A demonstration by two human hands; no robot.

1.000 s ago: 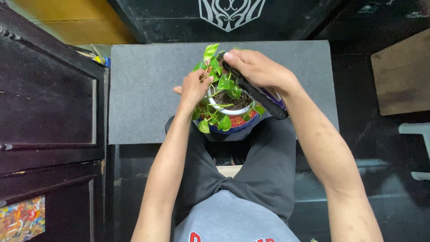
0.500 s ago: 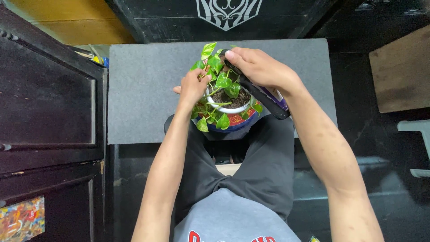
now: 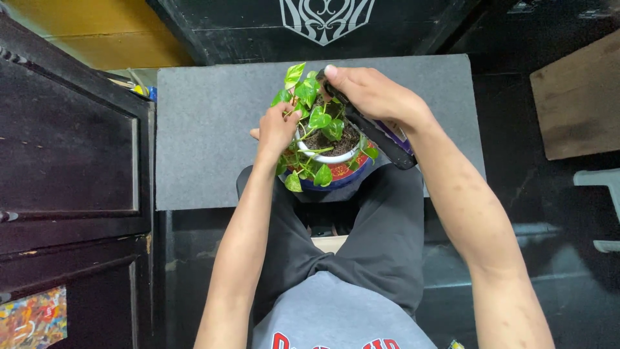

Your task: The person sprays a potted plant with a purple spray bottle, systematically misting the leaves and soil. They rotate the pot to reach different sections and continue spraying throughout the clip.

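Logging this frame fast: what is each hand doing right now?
Left hand: pinched closed on the green leafy plant in the white pot.
Right hand: closed around a long black bottle-like tool.

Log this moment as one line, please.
left hand: holding leaves | right hand: gripping dark bottle over potted plant | grey mat beneath

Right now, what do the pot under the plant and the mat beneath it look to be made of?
The pot looks like glazed ceramic: a smooth white rim over a glossy blue and red patterned body, though plastic can't be ruled out. The mat looks like grey felt or low-pile carpet: matte, faintly speckled, with no shine. The right hand holds a dark, smooth tool over the soil, seemingly plastic.
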